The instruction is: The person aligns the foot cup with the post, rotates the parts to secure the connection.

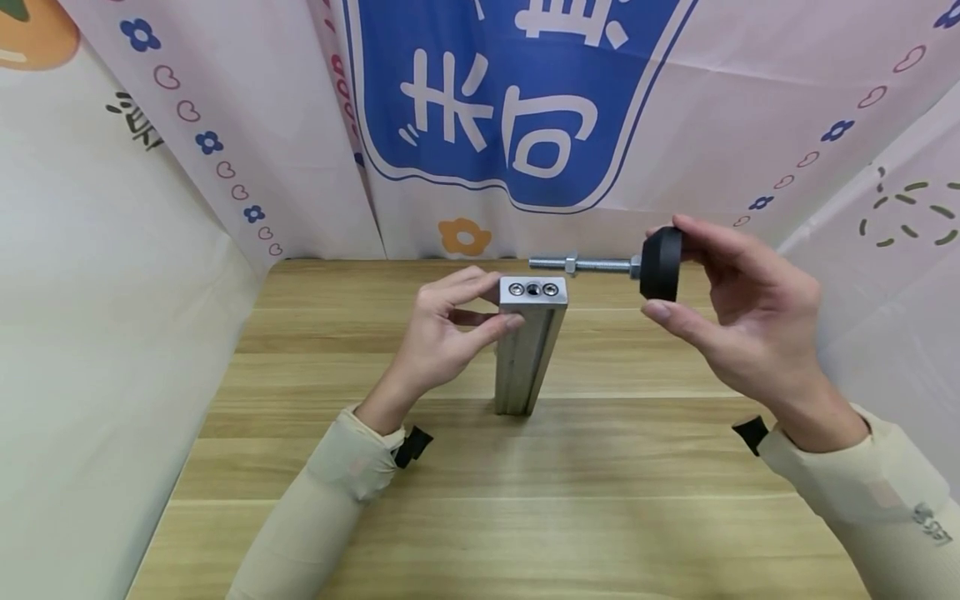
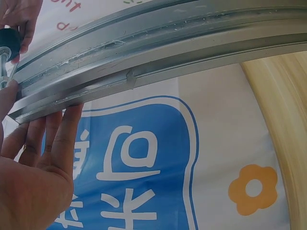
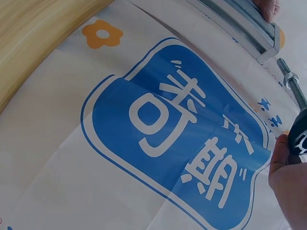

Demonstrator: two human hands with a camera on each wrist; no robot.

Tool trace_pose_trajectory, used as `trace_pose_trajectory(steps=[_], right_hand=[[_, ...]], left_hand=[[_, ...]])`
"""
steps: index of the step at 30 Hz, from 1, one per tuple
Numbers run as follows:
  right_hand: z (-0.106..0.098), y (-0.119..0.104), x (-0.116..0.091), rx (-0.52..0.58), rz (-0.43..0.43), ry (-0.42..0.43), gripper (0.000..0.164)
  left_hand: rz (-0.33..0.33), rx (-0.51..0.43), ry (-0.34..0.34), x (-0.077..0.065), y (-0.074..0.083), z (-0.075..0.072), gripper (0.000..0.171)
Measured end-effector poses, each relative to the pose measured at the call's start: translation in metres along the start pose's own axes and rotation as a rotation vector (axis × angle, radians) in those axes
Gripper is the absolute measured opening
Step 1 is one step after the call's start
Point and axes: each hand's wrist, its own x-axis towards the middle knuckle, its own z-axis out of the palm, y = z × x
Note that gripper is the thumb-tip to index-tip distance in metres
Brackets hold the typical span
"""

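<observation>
An aluminum profile [image 1: 521, 358] stands upright on the wooden table; its top end plate carries two screws on either side of a threaded hole. My left hand [image 1: 457, 329] grips it near the top, thumb on the front and fingers behind. Between thumb and fingers, my right hand [image 1: 750, 308] holds a leveling foot [image 1: 662, 265] by its black base. Its threaded rod lies level, pointing left, with a hex nut [image 1: 572, 264] partway along. The rod's tip is just above and behind the profile's end, apart from it. In the right wrist view the foot's base [image 3: 300, 136] is cut off by the frame edge.
The wooden tabletop [image 1: 480, 508] runs up to a printed cloth [image 1: 712, 108] hanging behind it. White cloth walls [image 1: 97, 292] close in the left and right sides. A black strap piece [image 1: 413, 447] sits at each sleeve cuff.
</observation>
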Motion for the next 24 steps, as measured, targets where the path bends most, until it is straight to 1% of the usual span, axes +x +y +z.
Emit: trace_pose_trajectory(steps=[9, 24], right_hand=[[0.003, -0.002, 0.006, 0.01, -0.025, -0.009, 0.062], [0.007, -0.005, 0.012, 0.01, -0.018, -0.008, 0.064]], left_hand=[[-0.002, -0.003, 0.0, 0.0, 0.0, 0.0, 0.04], [-0.012, 0.002, 0.0, 0.0, 0.001, 0.0, 0.04]])
